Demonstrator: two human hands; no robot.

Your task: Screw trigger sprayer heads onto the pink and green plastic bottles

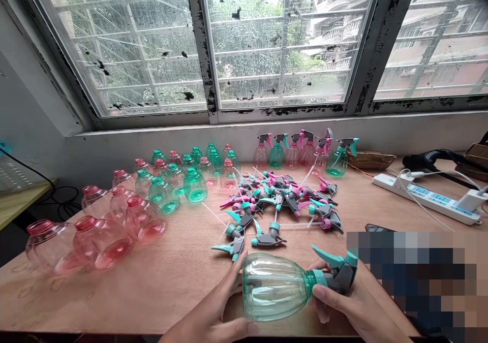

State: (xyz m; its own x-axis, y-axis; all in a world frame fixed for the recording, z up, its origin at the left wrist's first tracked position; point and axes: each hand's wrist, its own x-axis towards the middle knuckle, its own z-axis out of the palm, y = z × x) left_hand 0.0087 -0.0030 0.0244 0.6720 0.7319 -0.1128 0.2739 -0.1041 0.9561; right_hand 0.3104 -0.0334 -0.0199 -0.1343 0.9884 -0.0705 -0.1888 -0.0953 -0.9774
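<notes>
A clear green spray bottle (pixel 275 288) lies sideways between my hands near the table's front edge. Its base is gripped by my left hand (pixel 217 310), thumb below and fingers behind. My right hand (pixel 343 302) pinches the turquoise collar (pixel 318 278) at the neck, under the grey and turquoise spray head (pixel 339 269). That head sits on the bottle's neck, and a thin tube shows inside. Just beyond the bottle lies a loose turquoise and grey spray head (pixel 269 237), part of a pile of pink and turquoise spray heads (pixel 278 195).
Several open pink bottles (pixel 102 244) and green bottles (pixel 163 195) stand at the left. Bottles with spray heads, one green (pixel 337 161), line the wall. A white power strip (pixel 427 198) with cables lies right, near a phone (pixel 379 228). Part of the lower right is pixelated.
</notes>
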